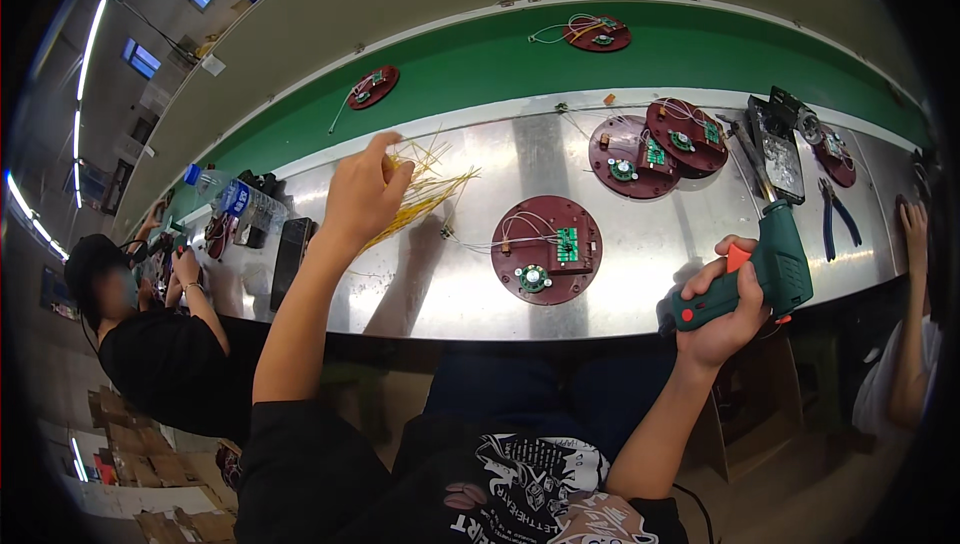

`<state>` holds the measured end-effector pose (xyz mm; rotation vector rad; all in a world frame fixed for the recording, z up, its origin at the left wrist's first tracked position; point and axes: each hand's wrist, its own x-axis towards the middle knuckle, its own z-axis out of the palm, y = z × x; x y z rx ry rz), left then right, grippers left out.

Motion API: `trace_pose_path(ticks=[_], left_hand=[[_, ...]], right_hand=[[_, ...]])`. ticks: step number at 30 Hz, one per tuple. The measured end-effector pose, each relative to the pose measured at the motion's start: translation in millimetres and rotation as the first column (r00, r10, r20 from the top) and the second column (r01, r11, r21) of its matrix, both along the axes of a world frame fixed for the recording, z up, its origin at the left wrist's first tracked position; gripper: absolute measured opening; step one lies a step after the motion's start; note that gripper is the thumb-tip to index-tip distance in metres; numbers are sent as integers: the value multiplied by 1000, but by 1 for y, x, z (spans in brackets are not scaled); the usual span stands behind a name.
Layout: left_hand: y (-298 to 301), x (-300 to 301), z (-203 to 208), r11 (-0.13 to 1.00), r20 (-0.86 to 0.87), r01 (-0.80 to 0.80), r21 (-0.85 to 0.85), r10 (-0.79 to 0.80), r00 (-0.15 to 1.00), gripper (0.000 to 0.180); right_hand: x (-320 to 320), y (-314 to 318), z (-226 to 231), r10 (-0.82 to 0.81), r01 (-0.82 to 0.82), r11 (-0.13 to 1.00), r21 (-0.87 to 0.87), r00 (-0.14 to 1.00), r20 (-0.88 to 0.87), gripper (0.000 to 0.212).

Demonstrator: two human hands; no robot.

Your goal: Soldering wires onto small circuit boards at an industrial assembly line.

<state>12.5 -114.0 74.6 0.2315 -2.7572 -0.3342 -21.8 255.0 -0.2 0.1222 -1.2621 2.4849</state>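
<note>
A long shiny metal table (465,309) runs in front of the person. A dark red round plate (520,229) lies flat on it, between the two hands and touched by neither. Two more red plates (705,156) lie farther back on the right, one partly on top of the other. The right hand (722,322) has its fingers wrapped around a green gun-shaped tool (787,269), its nose pointing away from the person. The left hand (362,194) is over a messy pile of thin yellow wires (432,194). Its finger and thumb tips look a little apart; I can't tell if they pinch a wire. I think this is the wire-picking step. Next, it seems to need a careful pinch on just one. The near plate's little green board (568,244) faces up.
</note>
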Motion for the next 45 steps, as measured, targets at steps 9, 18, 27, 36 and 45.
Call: trace_pose_path(ticks=[9, 18, 27, 36, 45], left_hand=[[-10, -1, 11, 998, -190, -59, 18, 61, 980, 32], [-18, -7, -4, 989, -256, 116, 92, -89, 963, 12], [-13, -3, -6, 970, -221, 129, 206, -83, 972, 13], [-17, -3, -5, 892, -99, 51, 448, -8, 995, 12], [-28, -12, 6, 669, -421, 314, 674, -2, 907, 8]], right_hand=[[1, -2, 1, 3, -3, 1000, 23, 1000, 14, 27], [-1, -1, -1, 7, -9, 998, 59, 999, 33, 26], [-1, -1, -2, 5, -8, 998, 63, 999, 47, 26], [1, -2, 0, -4, 1, 998, 68, 999, 47, 27], [0, -1, -3, 33, -36, 999, 34, 997, 68, 26]])
